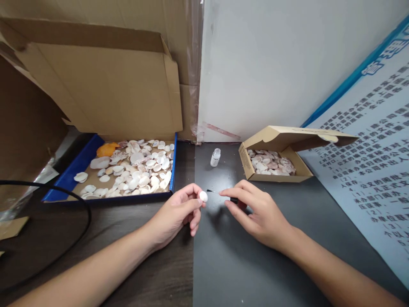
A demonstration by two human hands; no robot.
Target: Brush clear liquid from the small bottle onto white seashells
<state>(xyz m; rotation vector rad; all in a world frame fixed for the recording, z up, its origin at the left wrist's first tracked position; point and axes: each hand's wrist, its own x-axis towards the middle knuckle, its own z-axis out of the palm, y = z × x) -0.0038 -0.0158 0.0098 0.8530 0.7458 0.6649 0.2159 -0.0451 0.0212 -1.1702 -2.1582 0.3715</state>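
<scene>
Between the thumb and fingers of my left hand is a small white seashell. My right hand pinches the black cap of a small applicator brush. Its thin stem points left, and the dark bristles end just to the right of the shell, apart from it. Beyond both hands stands a small clear glass bottle with its neck uncovered and a printed label.
Loose shells fill an open blue-edged cardboard box at the left. A smaller cardboard box at the right holds more shells. A black cable loops at the left. A printed sheet slants along the right.
</scene>
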